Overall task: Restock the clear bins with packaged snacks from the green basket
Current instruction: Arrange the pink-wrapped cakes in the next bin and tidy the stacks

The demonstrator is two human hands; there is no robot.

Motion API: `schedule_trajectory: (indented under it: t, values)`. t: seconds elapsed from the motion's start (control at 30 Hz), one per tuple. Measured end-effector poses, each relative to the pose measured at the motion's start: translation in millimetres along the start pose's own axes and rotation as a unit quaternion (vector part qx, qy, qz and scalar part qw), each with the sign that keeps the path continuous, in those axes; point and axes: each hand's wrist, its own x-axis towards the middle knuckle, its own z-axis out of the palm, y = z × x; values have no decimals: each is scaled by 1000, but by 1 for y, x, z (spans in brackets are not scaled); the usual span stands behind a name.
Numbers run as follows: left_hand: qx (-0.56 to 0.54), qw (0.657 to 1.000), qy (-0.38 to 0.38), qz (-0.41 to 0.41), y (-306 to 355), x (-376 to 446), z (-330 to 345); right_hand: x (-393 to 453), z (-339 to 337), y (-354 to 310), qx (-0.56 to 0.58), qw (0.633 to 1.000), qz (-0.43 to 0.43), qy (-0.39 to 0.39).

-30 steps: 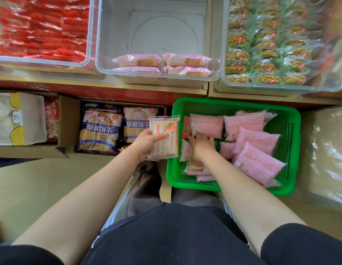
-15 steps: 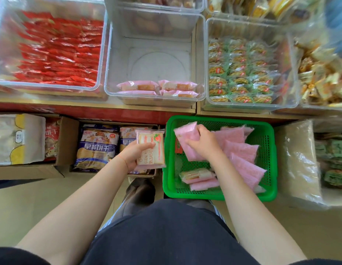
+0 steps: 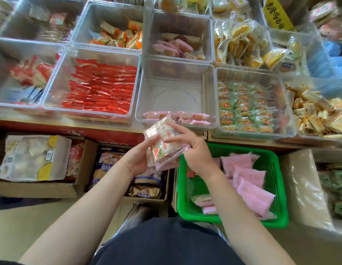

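Note:
Both my hands hold a small stack of pink snack packets (image 3: 160, 149) just in front of the near wall of the middle clear bin (image 3: 175, 96). My left hand (image 3: 136, 158) grips the stack from the left, thumb on top. My right hand (image 3: 196, 153) holds it from the right, fingers laid over the top packet. A few pink packets (image 3: 187, 118) lie along that bin's front wall. The green basket (image 3: 279, 188) sits on the floor below right, with several pink packets (image 3: 249, 183) in it.
A bin of red packets (image 3: 99, 92) stands left of the middle bin and a bin of green packets (image 3: 244, 108) right of it, with more bins behind. Cardboard boxes of bagged goods (image 3: 112, 169) sit under the shelf, and a plastic-wrapped box (image 3: 303, 188) beside the basket.
My right hand lifted a pink packet out of the basket and brought it onto the packet in my left hand. Both hands rose toward the middle bin and the view tilted up.

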Motion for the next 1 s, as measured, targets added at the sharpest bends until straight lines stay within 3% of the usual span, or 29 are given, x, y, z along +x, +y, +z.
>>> schedule_trajectory:
  t: [0.1, 0.17, 0.3, 0.43, 0.57, 0.73, 0.83, 0.93, 1.0]
  values:
    - [17, 999, 35, 19, 5, -6, -6, 3, -3, -5, 104, 988, 72, 89]
    - [50, 998, 26, 41, 9, -7, -7, 6, -5, -4, 102, 980, 114, 129]
    - [192, 977, 8, 91, 18, -7, 1, 11, 1, -4, 0, 981, 194, 10]
    - [247, 965, 18, 86, 29, -7, 6, 21, 1, -2, 54, 970, 238, 10]
    - [289, 946, 89, 114, 49, -5, 1, 41, -24, -1, 201, 945, 243, 88]
    - [338, 901, 181, 204, 102, 21, 33, 90, -64, -10, 97, 960, 185, 185]
    - [443, 824, 221, 276, 133, 44, 60, 119, -84, -18, -50, 967, 118, 221]
    - [634, 645, 267, 333, 144, 80, 69, 147, -96, -12, -182, 960, 62, 205]
    - [698, 569, 279, 334, 142, 110, 62, 165, -97, 1, -247, 953, 39, 171]
